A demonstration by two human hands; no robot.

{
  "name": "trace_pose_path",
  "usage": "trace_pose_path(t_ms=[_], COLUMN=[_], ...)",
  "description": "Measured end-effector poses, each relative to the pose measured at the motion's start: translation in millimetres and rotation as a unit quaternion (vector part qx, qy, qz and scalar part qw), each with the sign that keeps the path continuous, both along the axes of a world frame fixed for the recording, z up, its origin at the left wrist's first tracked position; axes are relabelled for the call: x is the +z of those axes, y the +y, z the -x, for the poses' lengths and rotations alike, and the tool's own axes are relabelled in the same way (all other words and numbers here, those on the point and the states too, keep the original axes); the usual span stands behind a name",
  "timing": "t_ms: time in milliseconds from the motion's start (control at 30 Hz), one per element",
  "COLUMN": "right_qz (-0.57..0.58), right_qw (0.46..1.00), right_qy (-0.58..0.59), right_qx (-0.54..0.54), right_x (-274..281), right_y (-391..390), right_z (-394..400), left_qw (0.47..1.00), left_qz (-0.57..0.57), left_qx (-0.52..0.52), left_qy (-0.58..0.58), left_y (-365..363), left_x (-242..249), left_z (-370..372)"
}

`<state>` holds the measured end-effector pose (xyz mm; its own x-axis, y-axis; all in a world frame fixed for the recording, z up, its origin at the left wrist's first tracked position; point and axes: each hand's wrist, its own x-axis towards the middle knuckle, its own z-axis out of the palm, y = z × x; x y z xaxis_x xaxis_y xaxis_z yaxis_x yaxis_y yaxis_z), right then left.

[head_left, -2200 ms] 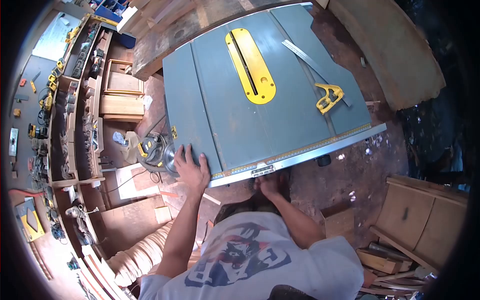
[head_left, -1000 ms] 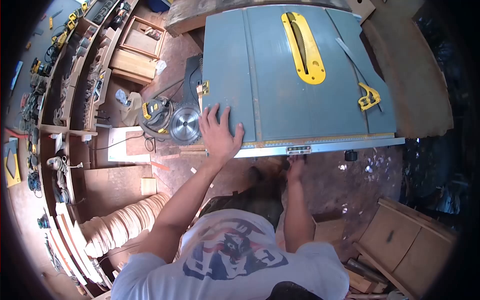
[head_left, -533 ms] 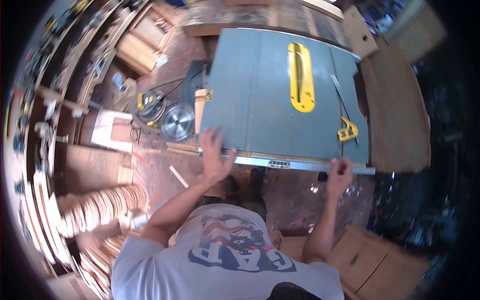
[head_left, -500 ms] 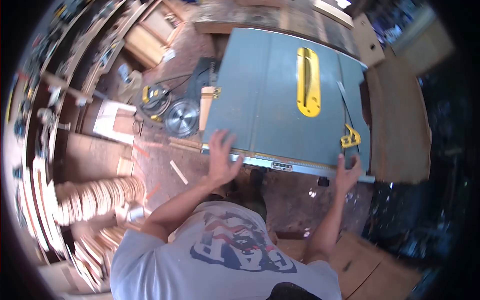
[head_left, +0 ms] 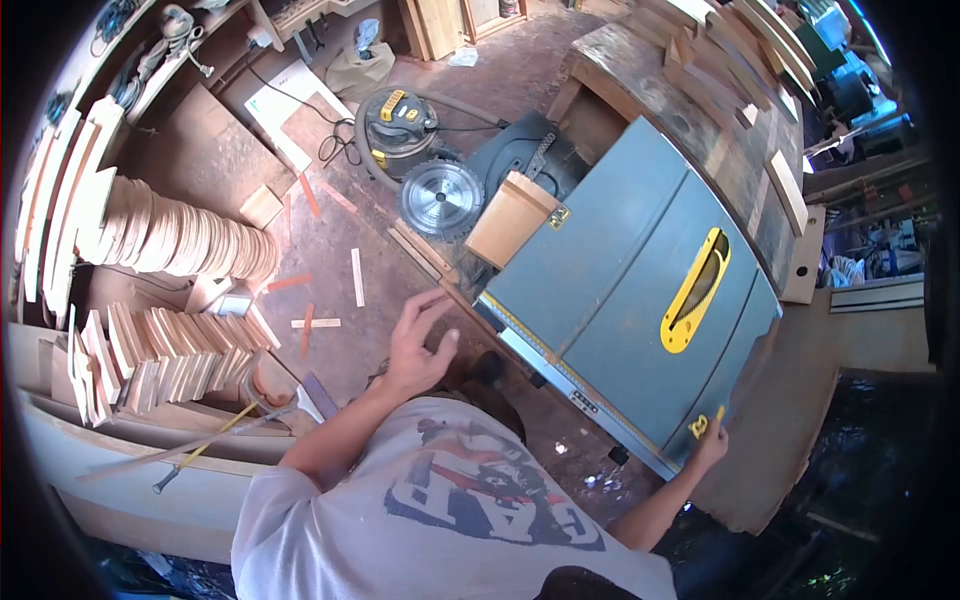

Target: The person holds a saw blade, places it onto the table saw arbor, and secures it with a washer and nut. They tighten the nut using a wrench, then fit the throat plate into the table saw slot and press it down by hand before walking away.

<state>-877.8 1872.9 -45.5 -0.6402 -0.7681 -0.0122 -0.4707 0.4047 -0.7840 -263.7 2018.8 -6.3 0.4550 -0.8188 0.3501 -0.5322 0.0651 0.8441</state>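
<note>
A grey-blue saw table (head_left: pixel 620 280) stands in front of me, with a yellow blade insert (head_left: pixel 696 290) and a metal rail (head_left: pixel 570 385) along its near edge. My right hand (head_left: pixel 711 447) is closed on a small yellow push handle (head_left: pixel 699 427) at the table's near right corner. Over the floor, left of the table's near left corner, my left hand (head_left: pixel 420 345) is raised with its fingers apart and nothing in it. A light wooden box (head_left: pixel 512 225) and a round saw blade (head_left: pixel 440 198) are beyond it, beside the table's left edge.
A vacuum (head_left: pixel 398 120) with a hose stands beyond the round blade. Stacked curved wood pieces (head_left: pixel 180 230) and a row of boards (head_left: pixel 175 350) are at the left. Thin strips (head_left: pixel 358 277) lie on the floor. A wooden workbench (head_left: pixel 640 70) adjoins the table's far side.
The view has turned left, so the table appears tilted and further right. My left hand has come off the table's near edge. My right hand has closed on the yellow handle.
</note>
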Motion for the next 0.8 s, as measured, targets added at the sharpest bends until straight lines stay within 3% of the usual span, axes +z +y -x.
trace_pose_path(t_ms=[67,133,167,233,300,333,367,433,500,567,667,700,733,767,800], right_qz=[0.045,0.084,0.103,0.030,-0.006,0.006,-0.030,-0.064,-0.014,-0.031,-0.077,-0.092,-0.161,-0.218,-0.248], right_qw=[0.994,0.996,0.992,0.982,0.966,0.951,0.939,0.913,0.902,0.889,0.889,0.895,0.900,0.899,0.916], right_qy=[-0.045,0.001,0.024,0.054,-0.034,-0.101,-0.062,0.069,0.082,0.109,0.091,0.062,0.029,-0.019,-0.007], right_qx=[-0.094,0.015,0.062,0.181,0.257,0.293,0.336,0.397,0.424,0.444,0.443,0.432,0.404,0.380,0.314], right_x=[34.2,67.2,78.5,88.4,81.6,62.2,57.8,53.3,23.5,26.4,13.4,8.4,8.2,10.3,16.5], right_y=[27.6,45.2,48.0,50.7,49.9,48.4,43.6,26.0,24.2,35.2,75.5,94.0,113.9,131.2,152.1], right_z=[-60.2,-164.8,-225.9,-346.7,-464.8,-511.6,-553.7,-621.4,-646.0,-652.3,-634.1,-623.7,-615.5,-603.6,-593.4], left_qw=[0.992,0.974,0.980,0.945,0.870,0.850,0.818,0.823,0.812,0.878,0.866,0.893,0.881,0.856,0.834], left_qz=[-0.034,-0.041,-0.069,-0.061,-0.184,-0.226,-0.250,-0.345,-0.359,-0.370,-0.399,-0.346,-0.312,-0.322,-0.334], left_qx=[0.025,0.005,-0.076,-0.214,-0.317,-0.353,-0.349,-0.303,-0.242,-0.217,-0.249,-0.244,-0.314,-0.379,-0.423], left_qy=[0.123,0.223,0.170,0.241,0.330,0.319,0.381,0.336,0.390,0.212,0.168,0.153,0.165,0.138,0.117], left_y=[7.0,-3.1,-15.7,-45.7,-78.3,-94.9,-108.5,-138.4,-161.0,-190.6,-245.5,-265.5,-298.3,-320.3,-349.0], left_x=[-7.9,1.1,21.2,17.7,26.2,23.0,0.9,-23.1,-58.8,-99.0,-248.6,-285.7,-380.0,-337.3,-356.7], left_z=[-16.5,-30.0,-42.0,-51.3,-76.1,-93.4,-104.3,-150.9,-182.4,-203.1,-220.0,-215.4,-221.6,-200.7,-182.3])
